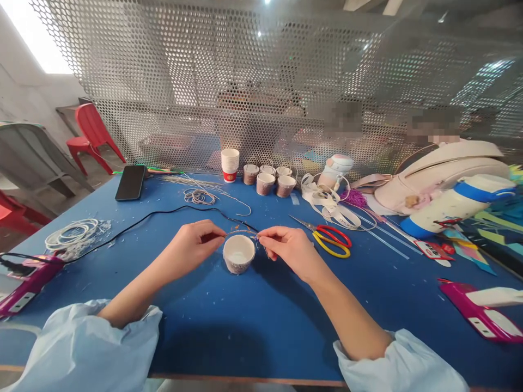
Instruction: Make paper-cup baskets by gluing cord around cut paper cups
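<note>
A small paper cup (239, 253) with a patterned outside stands on the blue table (261, 316) between my hands. Over its far rim arcs a thin wire-like strip (242, 232). My left hand (192, 243) pinches the strip's left end, fingers closed. My right hand (288, 247) pinches its right end, also closed. Both forearms reach in from the near edge in pale blue sleeves.
Scissors with red and yellow handles (332, 239) lie right of my right hand. Several decorated cups (267, 179), a stack of paper cups (229, 164), a phone (131, 182), wire coils (71, 233), ribbon (327, 204), a bag (441, 174) and two pink glue guns (482, 316) ring the table. A perforated metal screen (261, 81) stands behind.
</note>
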Demonstrator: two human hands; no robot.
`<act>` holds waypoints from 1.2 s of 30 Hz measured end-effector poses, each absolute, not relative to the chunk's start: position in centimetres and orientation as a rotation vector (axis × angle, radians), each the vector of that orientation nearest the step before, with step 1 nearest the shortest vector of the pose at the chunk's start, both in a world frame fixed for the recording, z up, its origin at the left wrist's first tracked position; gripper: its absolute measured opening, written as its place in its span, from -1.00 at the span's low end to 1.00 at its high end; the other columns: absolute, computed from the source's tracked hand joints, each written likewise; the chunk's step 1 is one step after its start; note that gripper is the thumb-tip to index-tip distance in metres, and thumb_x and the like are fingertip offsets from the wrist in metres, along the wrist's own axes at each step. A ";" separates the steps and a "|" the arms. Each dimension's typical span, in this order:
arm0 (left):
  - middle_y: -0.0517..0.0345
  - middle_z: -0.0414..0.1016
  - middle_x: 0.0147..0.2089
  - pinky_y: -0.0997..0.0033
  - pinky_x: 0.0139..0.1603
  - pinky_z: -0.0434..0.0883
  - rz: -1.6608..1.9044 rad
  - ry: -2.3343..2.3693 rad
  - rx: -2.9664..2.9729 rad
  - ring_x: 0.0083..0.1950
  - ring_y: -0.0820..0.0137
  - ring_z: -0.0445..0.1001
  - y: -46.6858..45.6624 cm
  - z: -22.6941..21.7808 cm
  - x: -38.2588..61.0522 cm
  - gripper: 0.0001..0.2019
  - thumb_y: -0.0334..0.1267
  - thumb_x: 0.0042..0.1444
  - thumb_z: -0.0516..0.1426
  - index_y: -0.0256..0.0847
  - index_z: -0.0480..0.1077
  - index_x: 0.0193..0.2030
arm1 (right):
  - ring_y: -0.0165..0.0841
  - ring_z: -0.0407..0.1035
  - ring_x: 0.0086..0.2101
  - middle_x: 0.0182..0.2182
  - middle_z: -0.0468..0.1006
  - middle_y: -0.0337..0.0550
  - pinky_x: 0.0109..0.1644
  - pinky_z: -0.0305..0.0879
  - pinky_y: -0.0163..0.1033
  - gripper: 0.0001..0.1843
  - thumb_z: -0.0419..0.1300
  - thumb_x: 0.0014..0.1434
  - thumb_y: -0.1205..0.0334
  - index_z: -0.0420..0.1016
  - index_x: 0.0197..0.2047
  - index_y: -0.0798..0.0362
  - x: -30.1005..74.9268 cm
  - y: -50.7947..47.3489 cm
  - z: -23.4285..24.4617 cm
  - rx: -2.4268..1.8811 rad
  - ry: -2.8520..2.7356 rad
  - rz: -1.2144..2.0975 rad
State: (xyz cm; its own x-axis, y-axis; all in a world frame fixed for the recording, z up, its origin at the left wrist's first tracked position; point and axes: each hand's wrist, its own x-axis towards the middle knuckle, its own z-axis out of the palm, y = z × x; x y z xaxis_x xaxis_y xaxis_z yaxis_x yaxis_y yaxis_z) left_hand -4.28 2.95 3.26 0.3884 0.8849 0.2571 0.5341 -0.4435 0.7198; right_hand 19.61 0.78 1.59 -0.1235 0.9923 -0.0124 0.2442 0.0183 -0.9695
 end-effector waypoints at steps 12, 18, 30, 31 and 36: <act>0.16 0.52 -0.44 0.44 -0.41 0.42 0.765 1.206 1.762 -0.46 0.44 0.42 2.8 3.1 -4.3 -0.80 -0.16 0.03 0.15 -0.25 0.51 -0.35 | -0.45 0.35 -0.53 -0.57 0.46 -0.29 -0.41 0.34 -0.33 -0.81 0.26 0.11 0.13 0.55 -0.28 0.07 19.5 -0.2 1.6 -1.351 -1.579 1.216; 0.19 0.50 -0.47 0.42 -0.38 0.40 0.772 1.187 1.672 -0.46 0.43 0.43 2.6 3.3 -4.2 -0.83 -0.19 0.01 0.17 -0.25 0.49 -0.34 | -0.45 0.35 -0.56 -0.55 0.49 -0.27 -0.47 0.36 -0.33 -0.77 0.27 0.11 0.10 0.57 -0.23 0.06 18.7 0.0 1.0 -1.262 -1.453 1.195; 0.16 0.54 -0.39 0.44 -0.32 0.41 0.888 1.133 1.708 -0.39 0.43 0.45 2.6 2.2 -3.8 -0.82 -0.19 0.04 0.19 -0.26 0.52 -0.29 | -0.38 0.42 -0.39 -0.36 0.58 -0.19 -0.27 0.40 -0.28 -0.85 0.33 0.05 0.14 0.62 -0.34 0.02 18.0 -0.1 0.5 -1.174 -1.438 1.052; 0.16 0.55 -0.37 0.44 -0.32 0.41 0.893 1.139 1.719 -0.39 0.43 0.45 2.6 2.1 -3.8 -0.82 -0.19 0.04 0.19 -0.25 0.52 -0.31 | -0.37 0.44 -0.35 -0.33 0.59 -0.19 -0.23 0.41 -0.27 -0.87 0.33 0.04 0.15 0.63 -0.35 0.01 17.9 -0.1 0.4 -1.172 -1.435 1.027; 0.15 0.59 -0.32 0.43 -0.26 0.40 0.901 1.170 1.776 -0.31 0.40 0.48 2.4 2.0 -3.5 -0.82 -0.16 0.04 0.19 -0.22 0.54 -0.32 | -0.33 0.48 -0.35 -0.35 0.65 -0.19 -0.24 0.42 -0.26 -0.87 0.32 0.05 0.15 0.65 -0.34 -0.01 17.8 -0.1 0.2 -1.263 -1.408 0.954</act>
State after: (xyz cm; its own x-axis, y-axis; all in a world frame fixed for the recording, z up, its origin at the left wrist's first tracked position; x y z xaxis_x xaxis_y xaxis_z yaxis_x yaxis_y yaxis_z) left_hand -3.52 2.44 1.97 0.3158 0.9402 0.1277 0.3635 -0.2442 0.8990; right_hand 17.78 -0.07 0.15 0.0200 0.9871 0.1591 0.2186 0.1510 -0.9641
